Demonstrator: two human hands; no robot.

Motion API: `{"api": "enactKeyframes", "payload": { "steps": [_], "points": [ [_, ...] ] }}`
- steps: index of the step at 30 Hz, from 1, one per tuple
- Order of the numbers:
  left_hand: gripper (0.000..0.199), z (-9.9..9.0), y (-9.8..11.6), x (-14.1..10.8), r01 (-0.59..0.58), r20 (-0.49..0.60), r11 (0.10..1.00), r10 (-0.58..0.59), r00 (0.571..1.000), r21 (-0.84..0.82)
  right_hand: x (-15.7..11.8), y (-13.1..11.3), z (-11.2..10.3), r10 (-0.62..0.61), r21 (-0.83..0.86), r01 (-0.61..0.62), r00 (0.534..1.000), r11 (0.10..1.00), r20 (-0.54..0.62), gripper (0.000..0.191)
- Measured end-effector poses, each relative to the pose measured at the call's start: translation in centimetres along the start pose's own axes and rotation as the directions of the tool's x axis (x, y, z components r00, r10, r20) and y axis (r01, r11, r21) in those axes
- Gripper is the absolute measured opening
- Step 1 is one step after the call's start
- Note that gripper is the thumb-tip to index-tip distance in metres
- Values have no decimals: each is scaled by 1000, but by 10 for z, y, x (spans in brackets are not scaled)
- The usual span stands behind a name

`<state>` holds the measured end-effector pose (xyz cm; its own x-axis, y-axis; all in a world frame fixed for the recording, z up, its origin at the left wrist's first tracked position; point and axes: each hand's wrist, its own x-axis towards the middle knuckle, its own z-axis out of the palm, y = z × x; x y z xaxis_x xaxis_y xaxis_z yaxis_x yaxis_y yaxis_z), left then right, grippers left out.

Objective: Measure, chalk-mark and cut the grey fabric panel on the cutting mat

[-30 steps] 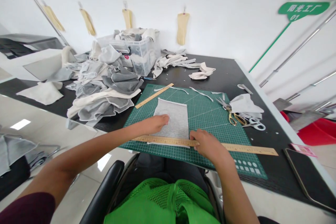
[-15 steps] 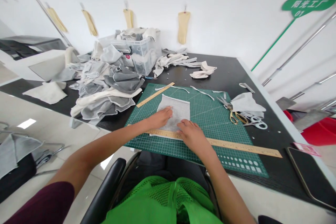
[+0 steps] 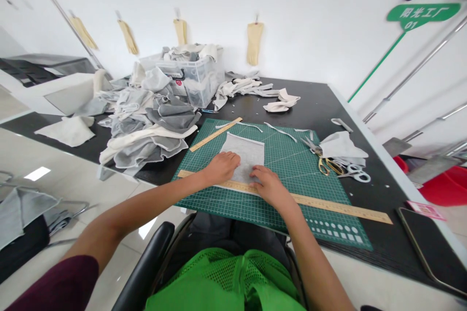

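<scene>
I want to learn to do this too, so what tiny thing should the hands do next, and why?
Maybe the right hand should gently press the long ruler flat. It lies across the near end of the grey cloth, with a thin pale edge peeking out below, and a slip could spoil the line-up. The left hand is on the cloth.

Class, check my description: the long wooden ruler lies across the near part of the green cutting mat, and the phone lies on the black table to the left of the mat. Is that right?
Not quite: the phone lies to the right of the green cutting mat, as the head view shows. The rest stands, including the long wooden ruler and the black table.
</scene>
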<state>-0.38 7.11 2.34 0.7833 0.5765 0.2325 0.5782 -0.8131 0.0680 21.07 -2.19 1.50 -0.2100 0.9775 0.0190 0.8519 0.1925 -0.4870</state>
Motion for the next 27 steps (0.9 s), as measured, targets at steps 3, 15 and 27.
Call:
{"api": "enactKeyframes", "payload": {
  "steps": [3, 15, 27],
  "points": [
    [32, -8, 8, -14, 37, -12, 999, -37, 999, 19, -4, 2, -6, -58, 12, 58, 998, 998, 39, 23],
    [40, 12, 49, -56, -115, 2, 993, 115, 993, 38, -18, 17, -30, -20, 46, 16, 995, 999, 93, 17],
    [39, 14, 63, -77, -160, 48, 985, 164, 985, -69, -31, 14, -42, 119, -1, -122, 964, 993, 238, 12]
  ]
}}
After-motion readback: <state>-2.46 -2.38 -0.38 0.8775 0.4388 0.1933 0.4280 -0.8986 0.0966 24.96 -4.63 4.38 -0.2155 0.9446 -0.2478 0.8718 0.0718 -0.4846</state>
